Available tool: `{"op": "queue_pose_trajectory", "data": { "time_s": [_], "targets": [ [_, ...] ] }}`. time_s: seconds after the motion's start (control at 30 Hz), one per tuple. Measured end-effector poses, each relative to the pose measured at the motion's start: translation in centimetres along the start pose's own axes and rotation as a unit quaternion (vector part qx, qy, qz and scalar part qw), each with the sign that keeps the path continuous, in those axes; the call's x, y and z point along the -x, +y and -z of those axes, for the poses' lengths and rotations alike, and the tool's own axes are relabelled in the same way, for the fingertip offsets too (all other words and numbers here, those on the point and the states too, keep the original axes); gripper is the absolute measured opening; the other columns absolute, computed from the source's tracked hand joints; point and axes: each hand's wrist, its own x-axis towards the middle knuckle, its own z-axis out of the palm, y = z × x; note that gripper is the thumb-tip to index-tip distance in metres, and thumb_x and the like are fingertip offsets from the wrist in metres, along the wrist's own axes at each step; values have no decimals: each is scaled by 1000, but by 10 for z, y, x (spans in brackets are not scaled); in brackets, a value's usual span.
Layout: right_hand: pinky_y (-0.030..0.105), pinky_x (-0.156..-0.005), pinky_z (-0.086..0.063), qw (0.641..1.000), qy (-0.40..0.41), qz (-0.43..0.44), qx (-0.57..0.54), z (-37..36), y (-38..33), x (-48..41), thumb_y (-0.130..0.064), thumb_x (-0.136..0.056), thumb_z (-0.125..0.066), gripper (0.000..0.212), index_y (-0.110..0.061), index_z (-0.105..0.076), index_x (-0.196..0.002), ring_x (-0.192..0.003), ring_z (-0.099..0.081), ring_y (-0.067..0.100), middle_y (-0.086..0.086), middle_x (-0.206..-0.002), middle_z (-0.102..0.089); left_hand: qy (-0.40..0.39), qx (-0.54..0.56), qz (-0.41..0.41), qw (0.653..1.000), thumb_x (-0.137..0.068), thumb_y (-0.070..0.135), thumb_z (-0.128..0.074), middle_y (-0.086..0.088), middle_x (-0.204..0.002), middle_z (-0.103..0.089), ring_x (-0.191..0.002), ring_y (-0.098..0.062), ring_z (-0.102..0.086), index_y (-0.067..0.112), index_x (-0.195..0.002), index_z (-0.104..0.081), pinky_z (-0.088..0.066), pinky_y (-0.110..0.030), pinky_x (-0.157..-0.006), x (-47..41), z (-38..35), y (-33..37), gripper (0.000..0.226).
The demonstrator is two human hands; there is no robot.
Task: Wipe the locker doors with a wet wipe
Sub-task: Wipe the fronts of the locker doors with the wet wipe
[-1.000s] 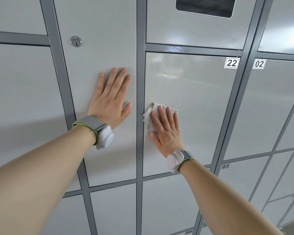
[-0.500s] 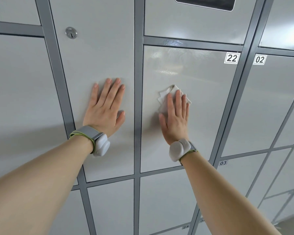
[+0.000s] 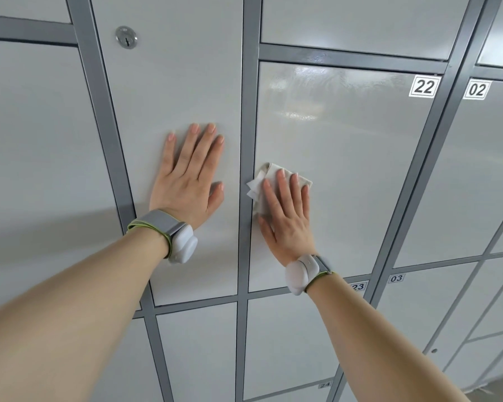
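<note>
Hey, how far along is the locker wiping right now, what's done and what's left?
Done: the upper part of door 22 shows a streaky wet sheen. In hand: the right hand presses the wet wipe flat against that door's left edge, while the left hand rests flat on the keyhole door beside it. Left: door 22's lower part, plus door 02 and door 23, which show no sheen.

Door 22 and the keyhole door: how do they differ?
Door 22 shows glossy streaks; the keyhole door looks matt. Door 22 bears a number label, the keyhole door a lock. The right hand presses a wipe on door 22; the left hand rests bare on the keyhole door. Both are pale grey.
</note>
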Motion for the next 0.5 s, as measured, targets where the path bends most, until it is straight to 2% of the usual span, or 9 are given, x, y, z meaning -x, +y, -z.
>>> {"op": "queue_pose_trajectory", "data": {
  "time_s": [0.1, 0.3, 0.5],
  "targets": [
    [50, -119, -6, 1000, -14, 14, 19, -2, 8, 16, -30, -96, -39, 58, -14, -22, -149, -148, 1, 27, 13, -157, -18, -2, -3, 2, 1000, -87, 29, -42, -18, -152, -27, -141, -34, -12, 1, -146, -23, 4, -49, -116, 0, 0, 1, 68],
    [47, -120, -5, 999, -20, 24, 38, 0, 26, 37, -31, -97, -38, 64, -25, -7, -153, -148, 0, 27, 2, -160, -6, 0, -4, 3, 1000, -87, 29, -41, -19, -152, -27, -141, -34, -12, 1, -146, -24, 5, -48, -117, 0, 1, 0, 67],
    [47, -119, -3, 998, 8, -69, 4, 11, 33, 25, -29, -97, -35, 58, -12, -19, -150, -148, 2, 28, 10, -158, -11, 3, -9, 4, 1000, -87, 28, -42, -18, -152, -27, -142, -33, -10, 1, -146, -24, 3, -49, -117, 0, 0, 0, 67]
  ]
}}
